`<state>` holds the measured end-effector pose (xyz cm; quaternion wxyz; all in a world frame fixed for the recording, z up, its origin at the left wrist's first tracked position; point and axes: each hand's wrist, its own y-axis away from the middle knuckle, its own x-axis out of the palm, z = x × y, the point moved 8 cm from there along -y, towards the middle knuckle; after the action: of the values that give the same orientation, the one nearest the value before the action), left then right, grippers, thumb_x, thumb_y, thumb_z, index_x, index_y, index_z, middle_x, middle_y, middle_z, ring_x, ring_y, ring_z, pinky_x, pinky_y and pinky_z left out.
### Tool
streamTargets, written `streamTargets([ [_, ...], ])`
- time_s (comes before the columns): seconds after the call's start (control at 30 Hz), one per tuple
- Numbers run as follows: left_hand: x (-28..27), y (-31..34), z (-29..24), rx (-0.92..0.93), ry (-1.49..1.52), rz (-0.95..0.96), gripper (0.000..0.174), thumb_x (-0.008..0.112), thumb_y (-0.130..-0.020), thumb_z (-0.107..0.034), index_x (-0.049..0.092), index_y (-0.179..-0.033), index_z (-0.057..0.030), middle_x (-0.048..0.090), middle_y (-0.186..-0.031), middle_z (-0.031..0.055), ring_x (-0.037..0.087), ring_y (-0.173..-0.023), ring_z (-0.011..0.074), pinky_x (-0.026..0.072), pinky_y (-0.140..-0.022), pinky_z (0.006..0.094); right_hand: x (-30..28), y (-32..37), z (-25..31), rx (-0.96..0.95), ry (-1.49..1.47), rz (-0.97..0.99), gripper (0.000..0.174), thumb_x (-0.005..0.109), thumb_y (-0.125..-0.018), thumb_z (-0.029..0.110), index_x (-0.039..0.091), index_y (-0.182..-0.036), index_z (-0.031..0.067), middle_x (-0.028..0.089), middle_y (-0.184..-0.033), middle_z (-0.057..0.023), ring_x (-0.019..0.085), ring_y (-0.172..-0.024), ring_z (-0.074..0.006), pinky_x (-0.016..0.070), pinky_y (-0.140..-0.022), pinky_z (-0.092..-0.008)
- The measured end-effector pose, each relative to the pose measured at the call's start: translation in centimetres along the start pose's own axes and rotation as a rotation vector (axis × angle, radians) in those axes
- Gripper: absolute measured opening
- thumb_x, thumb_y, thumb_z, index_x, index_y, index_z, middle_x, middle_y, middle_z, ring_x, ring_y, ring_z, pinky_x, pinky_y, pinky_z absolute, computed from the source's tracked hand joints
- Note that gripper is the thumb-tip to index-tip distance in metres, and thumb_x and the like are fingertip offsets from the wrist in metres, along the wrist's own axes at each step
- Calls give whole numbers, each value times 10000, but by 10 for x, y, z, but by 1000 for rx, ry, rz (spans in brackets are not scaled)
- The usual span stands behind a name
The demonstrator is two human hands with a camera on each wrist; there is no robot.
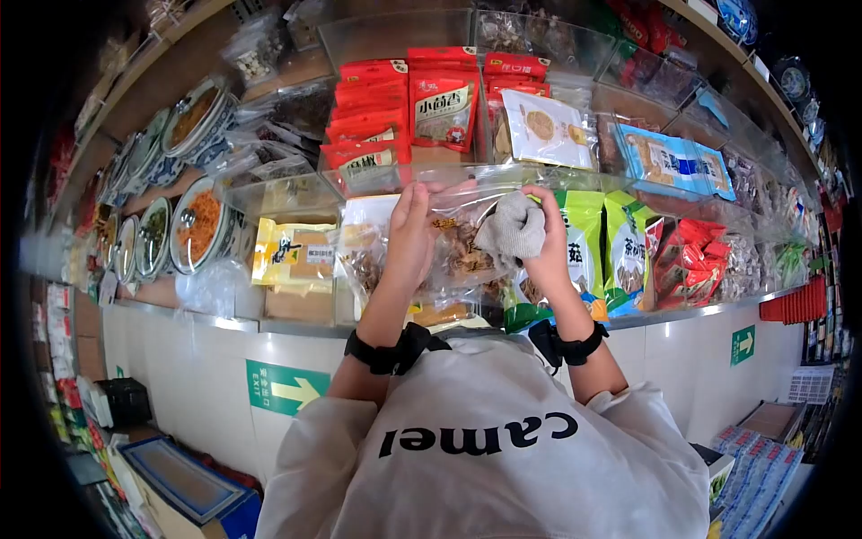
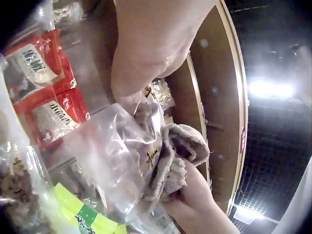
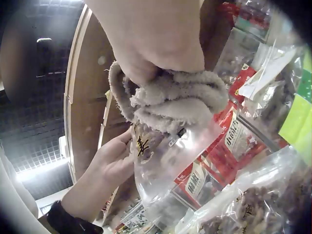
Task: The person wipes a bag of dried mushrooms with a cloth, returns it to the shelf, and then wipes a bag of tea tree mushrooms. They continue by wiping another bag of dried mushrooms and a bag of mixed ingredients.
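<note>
A clear plastic bag [image 1: 453, 242] with dark lettering and brown dried food inside is held up in front of the chest. My left hand [image 1: 411, 234] grips its left side, fingers behind and thumb in front. On the other side, my right hand [image 1: 549, 250] holds a bunched grey cloth [image 1: 512, 226] against the bag. The right wrist view shows the cloth [image 3: 170, 100] folded in thick layers under the right hand, pressed to the plastic. Beyond it, the left hand [image 3: 112, 161] holds the bag's edge. The right fingertips are partly hidden in the cloth.
Clear-walled display bins hold red spice packets [image 1: 444, 108], a yellow packet [image 1: 292, 256] and green mushroom bags [image 1: 624, 251]. Lidded blue-and-white bowls [image 1: 202, 225] stand at left. A red basket [image 1: 792, 303] is at right. The shelf's front edge [image 1: 224, 322] runs before the body.
</note>
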<state>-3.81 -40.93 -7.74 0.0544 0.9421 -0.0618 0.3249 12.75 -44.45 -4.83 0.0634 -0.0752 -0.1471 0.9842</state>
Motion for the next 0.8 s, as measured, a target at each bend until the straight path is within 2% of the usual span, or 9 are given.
streamTargets([
  [0.1, -10, -2, 16, -39, 55, -10, 323, 471, -907, -323, 486, -1072, -45, 581, -956, 76, 535, -866, 118, 426, -747, 246, -8, -2, -4, -37, -75, -96, 435, 622, -702, -17, 449, -1094, 59, 550, -942, -47, 537, -861, -124, 431, -760, -246],
  [0.17, -3, 1, 36, -127, -222, 130, 358, 556, -866, -279, 488, -1113, -28, 594, -911, 54, 535, -823, 89, 425, -713, 219, -11, -4, 4, -54, -38, -127, 398, 576, -729, -7, 443, -1098, 63, 539, -914, -30, 517, -847, -105, 416, -751, -226],
  [0.2, 7, 6, 36, -219, -419, 271, 352, 612, -829, -248, 532, -1059, 6, 598, -857, 30, 530, -772, 77, 426, -691, 217, -11, -5, 6, -45, -19, -130, 409, 593, -716, -13, 447, -1091, 59, 538, -935, -43, 524, -865, -117, 420, -768, -237],
  [0.3, 16, 8, 24, -118, -371, 179, 336, 638, -806, -276, 578, -953, 20, 594, -827, 21, 528, -734, 72, 429, -662, 217, -13, -6, 7, -44, 15, -132, 423, 610, -707, -11, 451, -1093, 56, 540, -964, -61, 530, -891, -126, 421, -789, -247],
  [0.37, 9, 5, 27, -125, -352, 118, 332, 640, -804, -283, 583, -927, 21, 592, -815, 24, 524, -718, 72, 423, -642, 213, -16, -6, 9, -50, 32, -126, 427, 610, -710, -1, 450, -1101, 56, 543, -974, -64, 528, -898, -124, 420, -795, -247],
  [0.43, 0, 2, 32, -133, -334, 56, 331, 643, -802, -290, 587, -901, 21, 590, -802, 27, 520, -701, 72, 418, -621, 209, -3, -6, 9, 17, 2, 90, 450, 570, -707, -11, 461, -1137, 63, 520, -1032, -51, 509, -902, -109, 407, -797, -238],
  [0.53, -8, 0, 36, -138, -333, 39, 342, 645, -800, -300, 583, -898, 21, 586, -769, 20, 509, -656, 65, 400, -578, 203, -2, -4, 6, 60, -81, 126, 471, 562, -709, -7, 468, -1165, 67, 536, -1013, -47, 510, -904, -105, 405, -801, -236],
  [0.63, -6, 3, 40, -235, -352, 71, 352, 637, -806, -313, 590, -897, 24, 579, -739, 5, 493, -623, 56, 386, -556, 199, -7, -2, 3, -5, -26, 135, 385, 523, -799, 6, 465, -1175, 68, 554, -1010, -55, 533, -908, -121, 421, -808, -239],
  [0.8, 10, 5, 37, -180, -321, 165, 365, 612, -822, -337, 602, -880, 24, 580, -733, 6, 491, -633, 44, 389, -561, 196, -16, 2, 3, 2, 78, 44, 396, 579, -749, 4, 463, -1122, 71, 593, -929, -77, 573, -847, -131, 451, -743, -258],
])
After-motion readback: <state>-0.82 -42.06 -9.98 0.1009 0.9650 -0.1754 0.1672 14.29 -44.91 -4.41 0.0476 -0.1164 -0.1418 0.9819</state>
